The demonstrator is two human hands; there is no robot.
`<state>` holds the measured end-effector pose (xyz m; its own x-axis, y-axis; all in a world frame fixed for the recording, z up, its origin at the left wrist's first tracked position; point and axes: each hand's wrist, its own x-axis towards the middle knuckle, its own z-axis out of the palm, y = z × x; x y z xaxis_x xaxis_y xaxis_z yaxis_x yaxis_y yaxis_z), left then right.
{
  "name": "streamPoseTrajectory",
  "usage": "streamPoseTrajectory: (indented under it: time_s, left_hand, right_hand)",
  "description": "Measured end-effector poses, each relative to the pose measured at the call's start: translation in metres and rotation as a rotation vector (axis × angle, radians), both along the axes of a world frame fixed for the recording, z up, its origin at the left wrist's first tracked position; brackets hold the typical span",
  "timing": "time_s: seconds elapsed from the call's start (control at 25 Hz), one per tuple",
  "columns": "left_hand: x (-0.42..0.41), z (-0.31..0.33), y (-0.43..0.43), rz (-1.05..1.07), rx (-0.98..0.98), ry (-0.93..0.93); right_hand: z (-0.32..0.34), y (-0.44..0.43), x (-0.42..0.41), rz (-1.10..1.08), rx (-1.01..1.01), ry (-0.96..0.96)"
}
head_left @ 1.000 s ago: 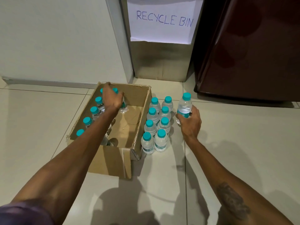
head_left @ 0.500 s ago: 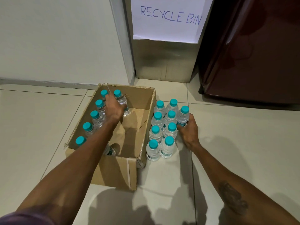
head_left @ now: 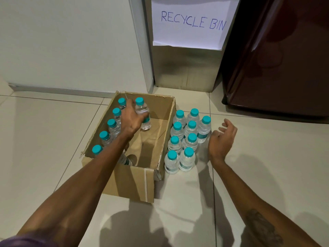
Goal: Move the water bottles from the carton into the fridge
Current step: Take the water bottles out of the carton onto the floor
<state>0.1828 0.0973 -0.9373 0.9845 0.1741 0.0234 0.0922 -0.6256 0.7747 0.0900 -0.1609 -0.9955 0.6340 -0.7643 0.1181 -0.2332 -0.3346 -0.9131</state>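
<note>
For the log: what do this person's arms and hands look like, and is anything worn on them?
Both forearms are bare, with no gloves, watch or rings visible. The left hand belongs to an arm with a purple sleeve edge at the picture's bottom corner. The right hand belongs to a forearm bearing a dark tattoo; its design is unclear.

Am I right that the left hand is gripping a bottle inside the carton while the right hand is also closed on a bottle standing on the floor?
Not quite: in the head view the right hand is open and empty, just beside the floor bottles. The left hand does grip a bottle inside the carton.
</note>
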Motion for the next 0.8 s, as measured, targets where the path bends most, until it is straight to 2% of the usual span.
streamPoseTrajectory:
  time_s: [0.08,0.2,0.36,0.56,0.8]
  left_hand:
    - [-0.003,0.019,-0.002,-0.053,0.005,-0.105]
    - [-0.007,0.059,-0.012,-0.183,-0.031,-0.290]
    - [-0.021,0.110,-0.039,-0.475,-0.201,-0.345]
    - [-0.038,0.131,-0.061,-0.760,-0.143,-0.364]
    - [-0.051,0.130,-0.074,-0.912,-0.121,-0.182]
  right_hand:
    - [0.033,0.012,0.004,-0.008,-0.033,-0.147]
    - [0.079,0.040,0.008,0.212,-0.100,-0.337]
    - [0.116,0.072,0.009,0.596,-0.213,-0.313]
    - [0.115,0.062,-0.013,0.452,-0.296,-0.402]
    - [0.102,0.045,-0.031,0.382,-0.315,-0.372]
